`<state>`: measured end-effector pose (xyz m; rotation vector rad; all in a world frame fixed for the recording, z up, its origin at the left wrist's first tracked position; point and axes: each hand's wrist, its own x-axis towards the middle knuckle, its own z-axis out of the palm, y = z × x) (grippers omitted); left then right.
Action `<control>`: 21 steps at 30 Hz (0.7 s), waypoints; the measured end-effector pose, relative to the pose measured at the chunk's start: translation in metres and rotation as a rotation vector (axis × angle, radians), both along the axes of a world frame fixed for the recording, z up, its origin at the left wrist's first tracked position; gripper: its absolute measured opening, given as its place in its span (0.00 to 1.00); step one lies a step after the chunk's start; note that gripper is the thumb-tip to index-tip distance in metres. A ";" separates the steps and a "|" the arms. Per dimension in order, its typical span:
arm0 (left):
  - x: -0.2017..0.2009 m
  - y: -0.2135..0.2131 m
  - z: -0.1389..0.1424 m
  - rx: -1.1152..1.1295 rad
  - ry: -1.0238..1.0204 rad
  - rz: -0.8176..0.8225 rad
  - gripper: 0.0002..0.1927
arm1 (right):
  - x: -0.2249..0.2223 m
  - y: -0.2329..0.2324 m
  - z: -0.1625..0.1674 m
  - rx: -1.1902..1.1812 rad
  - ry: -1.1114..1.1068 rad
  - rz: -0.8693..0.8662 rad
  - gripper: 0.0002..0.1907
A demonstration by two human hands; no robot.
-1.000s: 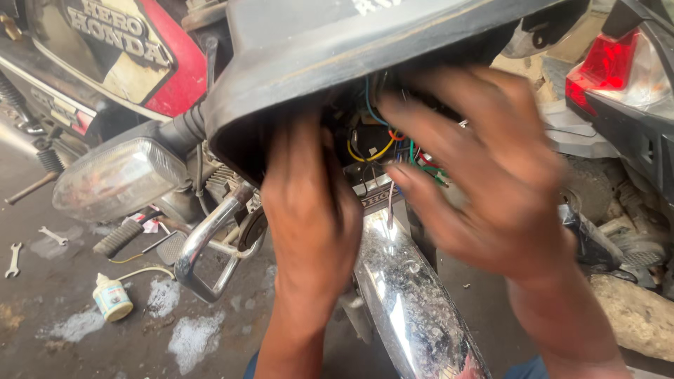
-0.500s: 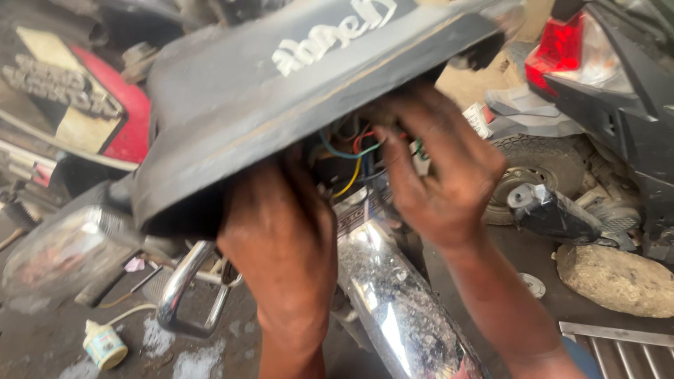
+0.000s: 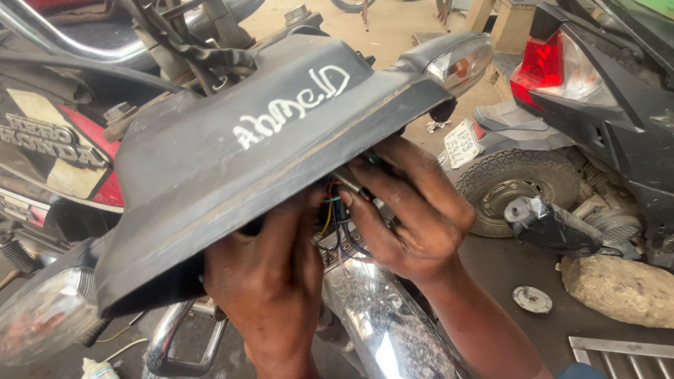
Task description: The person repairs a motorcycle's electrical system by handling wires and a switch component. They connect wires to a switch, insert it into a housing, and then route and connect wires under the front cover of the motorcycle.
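While the cowl (image 3: 232,161) covered the wires (image 3: 335,214), the right hand (image 3: 407,217) pinched them; left hand (image 3: 270,281) pressed flat underneath.

Both hands (image 3: 270,281) (image 3: 411,210) raised, fingers curled inward.

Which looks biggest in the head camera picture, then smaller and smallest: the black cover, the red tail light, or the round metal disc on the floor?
1. Black cover, though it is also nearest the camera.
2. Red tail light.
3. Round metal disc.
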<state>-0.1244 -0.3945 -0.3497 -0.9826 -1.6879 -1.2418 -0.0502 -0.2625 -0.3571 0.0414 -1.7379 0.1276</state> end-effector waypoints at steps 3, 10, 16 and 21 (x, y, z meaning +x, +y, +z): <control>-0.002 0.005 0.002 -0.093 0.002 0.079 0.13 | -0.001 0.000 -0.002 -0.017 0.001 0.021 0.12; -0.002 0.007 -0.012 -0.089 -0.077 0.181 0.12 | -0.001 -0.004 -0.010 -0.069 -0.001 0.005 0.10; 0.001 0.006 -0.006 -0.062 -0.046 0.157 0.12 | -0.001 -0.004 -0.009 -0.083 -0.003 0.023 0.10; 0.005 0.006 -0.004 -0.007 -0.151 0.070 0.08 | 0.000 -0.003 -0.006 -0.087 -0.008 0.048 0.11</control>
